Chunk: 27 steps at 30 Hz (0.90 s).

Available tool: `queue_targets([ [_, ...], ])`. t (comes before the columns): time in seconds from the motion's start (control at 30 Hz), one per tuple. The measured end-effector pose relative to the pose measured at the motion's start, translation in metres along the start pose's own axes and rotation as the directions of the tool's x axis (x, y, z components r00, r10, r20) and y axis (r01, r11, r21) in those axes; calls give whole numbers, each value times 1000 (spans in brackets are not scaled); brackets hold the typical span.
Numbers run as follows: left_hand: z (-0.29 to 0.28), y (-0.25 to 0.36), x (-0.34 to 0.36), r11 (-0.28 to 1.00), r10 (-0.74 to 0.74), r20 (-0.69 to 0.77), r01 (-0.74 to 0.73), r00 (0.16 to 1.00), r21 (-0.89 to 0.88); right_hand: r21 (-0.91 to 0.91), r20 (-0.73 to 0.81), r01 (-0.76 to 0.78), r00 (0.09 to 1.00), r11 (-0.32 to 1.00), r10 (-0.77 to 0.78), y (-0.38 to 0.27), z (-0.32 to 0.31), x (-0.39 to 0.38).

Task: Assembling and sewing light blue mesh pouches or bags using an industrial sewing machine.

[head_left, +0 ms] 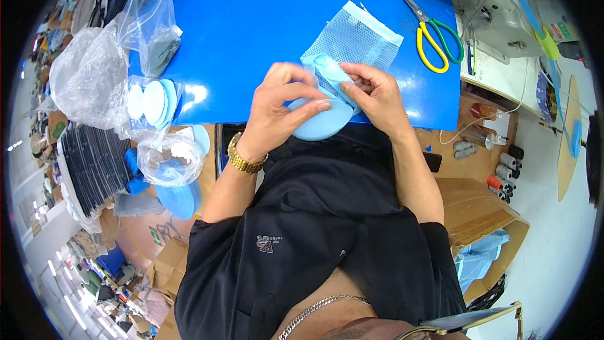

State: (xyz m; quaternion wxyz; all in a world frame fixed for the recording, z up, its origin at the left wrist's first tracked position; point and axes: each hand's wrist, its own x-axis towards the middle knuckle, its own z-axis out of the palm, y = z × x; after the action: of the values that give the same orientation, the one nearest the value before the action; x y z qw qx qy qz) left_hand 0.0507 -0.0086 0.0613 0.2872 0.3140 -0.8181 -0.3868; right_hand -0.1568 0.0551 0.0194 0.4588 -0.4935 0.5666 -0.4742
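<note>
Right hand pinching light blue mesh cloth near its folded strip, thumb on top. Left hand kinda blurry, thumb and fingers at rim of light blue disc, honestly can't tell if gripping. Disc between hands, at near edge of blue worktop, mesh stretching away behind it. Scissors lying right of mesh, yellow and green handles. Pale disc stack over left, by clear plastic bag.

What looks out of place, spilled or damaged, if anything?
Nothing looks spilled or damaged. Slightly untidy: crumpled transparent plastic bags bunch at the left edge of the glossy blue table, apparently overhanging it. The pale blue mesh fabric bends near the right hand: probably just handling.
</note>
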Motion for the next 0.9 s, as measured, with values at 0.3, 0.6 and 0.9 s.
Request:
queue_targets([
  [0.3,11,-13,21,995,-98,70,98,993,4,-55,40,-23,999,998,25,-11,-7,-7],
  [0.6,7,-15,10,864,-354,167,390,920,-318,-39,54,-92,994,995,94,-11,-6,-5],
  [0.9,15,-17,8,778,-406,95,398,909,-485,-153,139,72,989,986,-50,-19,-5,-4],
])
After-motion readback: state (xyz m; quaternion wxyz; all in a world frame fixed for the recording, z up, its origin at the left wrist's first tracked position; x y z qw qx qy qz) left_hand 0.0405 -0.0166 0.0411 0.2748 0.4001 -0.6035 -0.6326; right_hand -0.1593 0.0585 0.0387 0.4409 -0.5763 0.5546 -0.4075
